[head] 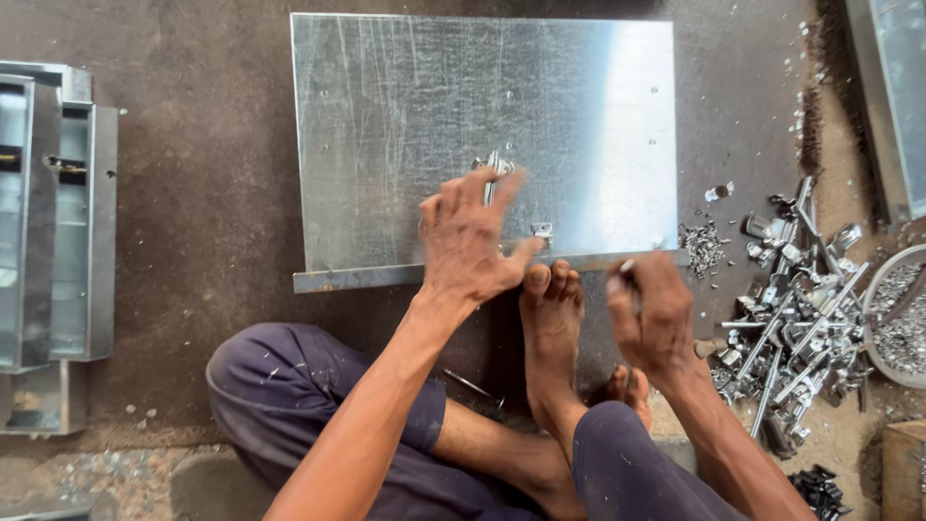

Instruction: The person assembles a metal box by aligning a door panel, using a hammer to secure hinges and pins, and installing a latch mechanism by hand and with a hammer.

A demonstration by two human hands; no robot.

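A galvanized metal sheet (pixel 405 106) with a folded front lip lies flat on the dark floor in front of me. My left hand (pixel 473 241) rests on its near middle, fingers spread over a small metal latch part (pixel 494 166). A small metal clip (pixel 542 232) sits on the sheet beside that hand. My right hand (pixel 651 314) hovers just past the sheet's front edge, its fingers closed around a small metal piece, blurred. My bare foot (pixel 552 318) presses against the sheet's lip.
A heap of metal rods, latches and screws (pixel 786 309) lies at the right, beside a round bowl of small screws (pixel 902 318). Stacked metal boxes (pixel 53 222) stand at the left. Another sheet's edge (pixel 887 87) shows at the top right.
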